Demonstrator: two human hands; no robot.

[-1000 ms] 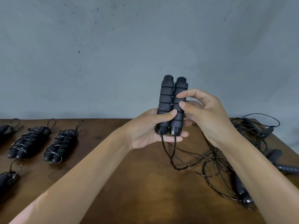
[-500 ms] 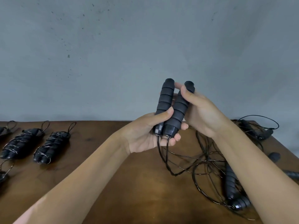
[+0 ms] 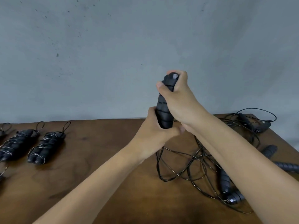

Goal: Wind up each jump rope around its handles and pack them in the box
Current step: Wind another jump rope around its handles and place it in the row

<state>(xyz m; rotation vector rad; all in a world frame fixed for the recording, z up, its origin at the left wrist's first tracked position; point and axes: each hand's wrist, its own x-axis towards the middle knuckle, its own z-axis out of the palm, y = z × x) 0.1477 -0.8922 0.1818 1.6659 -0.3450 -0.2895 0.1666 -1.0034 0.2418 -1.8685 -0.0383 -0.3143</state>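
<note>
The light is soft and even — no glare on my table point(image 3: 97, 183), only faint shadows beside the wound ropes point(image 3: 43, 149) at the left. The wall point(image 3: 113, 46) dims toward the corners — edges bend, and detail is slightly smeared.

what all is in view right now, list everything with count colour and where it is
held handles: two, black foam, pressed together upright above the table, their cord hanging down to the tangle
wound jump ropes: two in full view, black with cord wrapped round, far left of the table; bits of more are cut off at the left edge
loose ropes: a tangle of thin black cord, right half of the table, count unclear
loose handles: several, black, lying in and around the tangle
table: one, brown wood
wall: grey, behind the table
box: none visible
hands: left hand grips the handles' lower end, right hand the top
</note>
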